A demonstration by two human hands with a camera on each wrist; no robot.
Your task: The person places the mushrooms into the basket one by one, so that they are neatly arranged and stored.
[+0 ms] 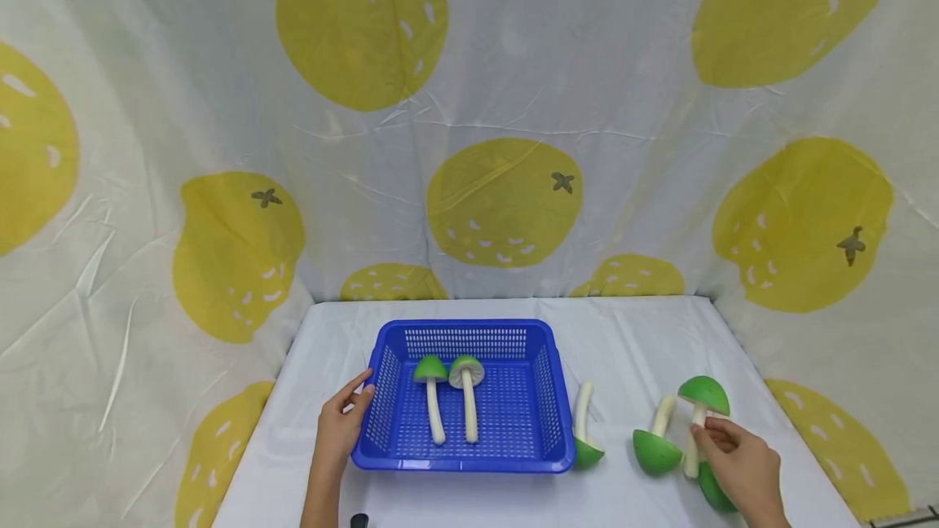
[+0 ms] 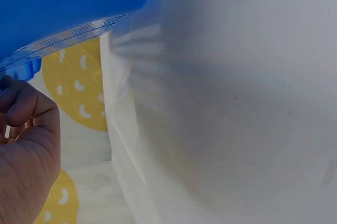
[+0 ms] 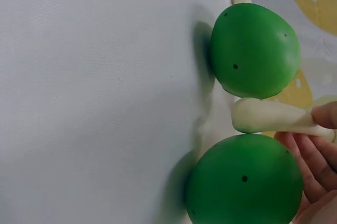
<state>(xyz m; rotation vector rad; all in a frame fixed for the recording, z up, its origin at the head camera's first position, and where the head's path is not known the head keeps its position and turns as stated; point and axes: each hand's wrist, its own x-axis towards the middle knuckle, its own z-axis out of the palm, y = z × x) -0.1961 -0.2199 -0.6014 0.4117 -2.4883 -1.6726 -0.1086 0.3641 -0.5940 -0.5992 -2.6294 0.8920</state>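
My right hand [image 1: 741,467] pinches the pale stem of a green-capped mushroom [image 1: 703,407] at the table's right side, between two more green mushrooms; my left hand [image 1: 341,424] rests against the blue basket's [image 1: 469,463] left wall, fingers lightly curled, clamping nothing. I judge a firm mid-stem pinch and a clean lift clear of the neighbouring caps is called for, basket braced.

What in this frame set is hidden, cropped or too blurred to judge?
- Head view: the green mushroom under the right hand is mostly covered; its stem is hidden.
- Left wrist view: the blue basket is blurred and cut by the top edge; its contents are unseen.
- Left wrist view: the left hand is cropped, its fingertips hidden.
- Head view: a dark object at the bottom edge is unidentifiable.
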